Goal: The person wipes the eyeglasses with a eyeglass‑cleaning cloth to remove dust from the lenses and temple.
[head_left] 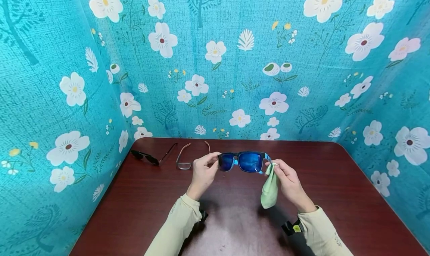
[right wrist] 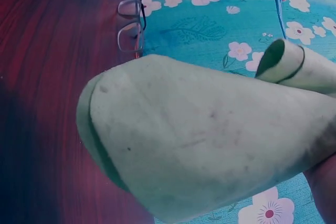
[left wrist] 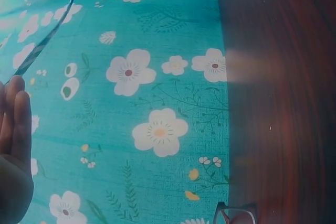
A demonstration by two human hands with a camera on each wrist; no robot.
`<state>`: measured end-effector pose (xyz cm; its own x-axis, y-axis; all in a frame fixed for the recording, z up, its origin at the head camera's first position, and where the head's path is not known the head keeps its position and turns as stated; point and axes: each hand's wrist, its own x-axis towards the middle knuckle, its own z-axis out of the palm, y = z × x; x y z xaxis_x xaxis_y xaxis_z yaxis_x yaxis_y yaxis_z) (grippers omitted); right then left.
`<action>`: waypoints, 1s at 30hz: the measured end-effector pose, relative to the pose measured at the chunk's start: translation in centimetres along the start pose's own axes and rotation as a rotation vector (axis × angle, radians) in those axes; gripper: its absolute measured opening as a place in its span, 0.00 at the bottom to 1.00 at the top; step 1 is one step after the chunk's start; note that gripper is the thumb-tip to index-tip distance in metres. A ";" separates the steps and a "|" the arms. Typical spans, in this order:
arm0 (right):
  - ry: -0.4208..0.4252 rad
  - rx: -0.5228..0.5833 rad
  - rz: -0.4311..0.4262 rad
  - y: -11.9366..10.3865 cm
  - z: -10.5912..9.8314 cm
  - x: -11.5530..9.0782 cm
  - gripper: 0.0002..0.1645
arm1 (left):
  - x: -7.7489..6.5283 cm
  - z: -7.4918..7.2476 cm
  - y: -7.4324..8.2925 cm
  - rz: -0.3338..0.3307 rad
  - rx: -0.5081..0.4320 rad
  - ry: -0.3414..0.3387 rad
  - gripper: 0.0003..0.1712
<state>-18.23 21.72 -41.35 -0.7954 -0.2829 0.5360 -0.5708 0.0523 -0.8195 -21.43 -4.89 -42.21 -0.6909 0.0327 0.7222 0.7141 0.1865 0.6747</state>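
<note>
Sunglasses with blue mirrored lenses (head_left: 250, 162), a dark front and blue temples are held up above the table. My left hand (head_left: 205, 170) pinches them at the left end of the frame between thumb and fingers. At the other end, my right hand (head_left: 291, 182) grips a light green cloth (head_left: 270, 192) beside the right temple. The cloth hangs down from the fingers and fills much of the right wrist view, hiding most of that hand. In the left wrist view a patterned temple (left wrist: 50, 38) runs between the fingers of both hands.
Clear-lens eyeglasses (head_left: 184, 166) lie on the dark red-brown table (head_left: 151, 207) left of my left hand. Farther left lie black sunglasses (head_left: 145, 157) with one temple spread. A teal floral curtain (head_left: 228, 84) surrounds the table at the back and sides.
</note>
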 end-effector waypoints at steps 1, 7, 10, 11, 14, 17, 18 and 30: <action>0.010 -0.012 -0.009 0.1 0.0 0.0 0.12 | 0.0 0.0 0.1 -0.005 0.004 -0.007 0.08; 0.054 -0.073 -0.058 0.4 -0.1 0.0 0.13 | 0.1 -0.5 2.0 -0.041 0.001 -0.095 0.08; 0.057 -0.059 -0.062 0.6 -0.2 0.0 0.13 | 0.2 -0.9 2.8 -0.105 -0.052 -0.176 0.09; 0.057 -0.057 -0.057 0.6 -0.3 0.0 0.12 | 0.2 -1.0 2.9 -0.138 -0.078 -0.206 0.10; 0.064 -0.058 -0.031 0.7 -0.4 0.0 0.11 | 0.2 -1.4 2.8 -0.230 -0.174 -0.296 0.11; 0.065 -0.075 -0.019 0.5 -0.6 0.0 0.11 | 0.1 -1.7 1.9 -0.326 -0.343 -0.370 0.12; 0.065 -0.074 -0.019 0.4 -0.6 0.0 0.11 | 0.1 -1.8 1.6 -0.364 -0.416 -0.390 0.12; 0.056 -0.135 -0.237 -1.5 0.3 0.8 0.16 | -0.4 -1.7 -0.2 -0.685 -0.618 -0.451 0.17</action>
<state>-17.94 21.10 -39.82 -0.6447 -0.2488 0.7228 -0.7610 0.1197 -0.6376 -21.11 -6.65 -42.41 -0.8591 0.4990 0.1139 -0.0048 -0.2305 0.9731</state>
